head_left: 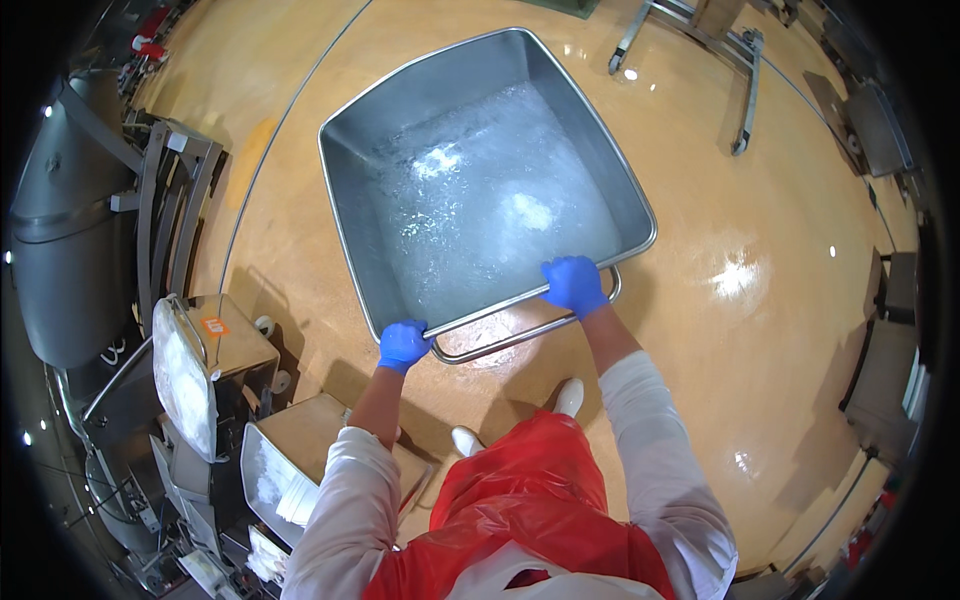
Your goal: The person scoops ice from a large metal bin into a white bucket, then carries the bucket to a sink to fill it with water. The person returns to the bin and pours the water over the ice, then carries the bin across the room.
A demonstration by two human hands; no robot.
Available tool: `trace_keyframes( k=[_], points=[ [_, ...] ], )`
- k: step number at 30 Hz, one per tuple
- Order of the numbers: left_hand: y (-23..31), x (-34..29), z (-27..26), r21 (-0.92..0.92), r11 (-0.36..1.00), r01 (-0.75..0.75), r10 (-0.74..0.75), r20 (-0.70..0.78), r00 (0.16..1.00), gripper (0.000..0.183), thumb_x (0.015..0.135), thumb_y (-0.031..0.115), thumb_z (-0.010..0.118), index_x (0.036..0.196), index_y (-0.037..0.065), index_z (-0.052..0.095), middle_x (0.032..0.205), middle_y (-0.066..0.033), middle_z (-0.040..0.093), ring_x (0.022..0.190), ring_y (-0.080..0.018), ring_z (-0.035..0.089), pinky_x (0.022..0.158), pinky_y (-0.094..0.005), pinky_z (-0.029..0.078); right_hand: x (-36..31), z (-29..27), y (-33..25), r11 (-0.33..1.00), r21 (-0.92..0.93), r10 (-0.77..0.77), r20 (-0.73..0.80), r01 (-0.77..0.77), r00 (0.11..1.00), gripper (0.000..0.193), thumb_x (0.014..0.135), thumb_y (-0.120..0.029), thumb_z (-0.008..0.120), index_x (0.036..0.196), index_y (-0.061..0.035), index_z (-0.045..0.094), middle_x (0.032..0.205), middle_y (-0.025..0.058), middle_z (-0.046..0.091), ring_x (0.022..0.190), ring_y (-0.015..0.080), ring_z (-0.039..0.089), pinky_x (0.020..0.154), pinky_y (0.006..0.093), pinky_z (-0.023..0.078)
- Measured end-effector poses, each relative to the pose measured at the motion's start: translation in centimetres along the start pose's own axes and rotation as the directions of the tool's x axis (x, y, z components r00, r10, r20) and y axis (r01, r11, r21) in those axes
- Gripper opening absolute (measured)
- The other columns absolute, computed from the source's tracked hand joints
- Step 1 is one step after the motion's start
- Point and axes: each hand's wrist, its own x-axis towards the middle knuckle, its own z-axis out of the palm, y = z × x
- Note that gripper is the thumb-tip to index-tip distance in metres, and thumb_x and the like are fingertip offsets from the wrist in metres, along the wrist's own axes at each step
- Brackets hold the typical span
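Observation:
A large square metal tub point(360, 225) stands before me on the floor, its inner bottom wet and covered with what looks like water. Along its near side runs a bent metal push handle point(510, 341). My left hand point(404, 345), in a blue glove, is closed around the rim at the near left corner, beside the handle's left end. Farther right, my right hand point(575, 285), also gloved in blue, grips the same near rim close to the handle's right end. The fingertips of both hands are partly hidden over the rim.
At left stand a big metal machine point(75, 240) and a wheeled bin point(185, 380) covered in clear plastic. Another bin point(265, 490) with white contents sits near my left arm. A wheeled frame point(700, 30) is at the far right, and grey bins point(880, 375) line the right side.

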Motion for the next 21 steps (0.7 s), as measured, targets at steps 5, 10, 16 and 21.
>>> trace_keyframes(
  k=[5, 10, 16, 21],
  points=[
    [0.5, 5.7, -3.4, -0.033, 0.995, 0.09, -0.091, -0.017, 0.996, 0.037, 0.088, 0.049, 0.071, 0.095, 0.013, 0.076, 0.09, -0.0159, 0.074, 0.083, -0.0378, 0.073, 0.076, -0.0503, 0.059, 9.2, -4.0, 3.7, 0.995, -0.019, -0.098, 0.024, 0.099, 0.995, 0.05, 0.076, -0.06, 0.08, 0.094, -0.0141, 0.071, 0.091, 0.0117, 0.074, 0.087, 0.0321, 0.074, 0.076, 0.0468, 0.058],
    [-0.3, 12.7, -6.9, -0.082, 0.985, 0.153, -0.156, -0.03, 0.987, 0.037, 0.087, 0.048, 0.072, 0.095, 0.012, 0.075, 0.091, -0.0167, 0.075, 0.085, -0.0376, 0.073, 0.078, -0.0504, 0.059, 19.3, -6.1, 7.5, 0.981, -0.03, -0.191, -0.009, 0.191, 0.982, 0.053, 0.074, -0.063, 0.081, 0.092, -0.0134, 0.071, 0.089, 0.0114, 0.073, 0.085, 0.0333, 0.073, 0.074, 0.0466, 0.058],
    [-5.1, 21.2, -10.5, -0.167, 0.97, 0.174, -0.186, -0.057, 0.981, 0.031, 0.08, 0.041, 0.077, 0.091, 0.012, 0.076, 0.089, -0.0163, 0.075, 0.084, -0.037, 0.073, 0.075, -0.0501, 0.059, 32.2, -8.7, 8.5, 0.971, -0.069, -0.226, 0.063, 0.23, 0.972, 0.05, 0.073, -0.059, 0.083, 0.09, -0.0139, 0.07, 0.087, 0.0103, 0.072, 0.086, 0.0334, 0.072, 0.074, 0.0487, 0.056],
    [-10.6, 28.6, -15.8, -0.262, 0.943, 0.207, -0.23, -0.061, 0.971, 0.026, 0.079, 0.036, 0.077, 0.091, 0.013, 0.076, 0.088, -0.0154, 0.074, 0.084, -0.0361, 0.073, 0.075, -0.0499, 0.059, 43.4, -11.1, 7.8, 0.966, -0.119, -0.215, 0.133, 0.231, 0.968, 0.044, 0.075, -0.055, 0.084, 0.089, -0.015, 0.07, 0.087, 0.0092, 0.071, 0.088, 0.0325, 0.071, 0.075, 0.0491, 0.056]
  ],
)
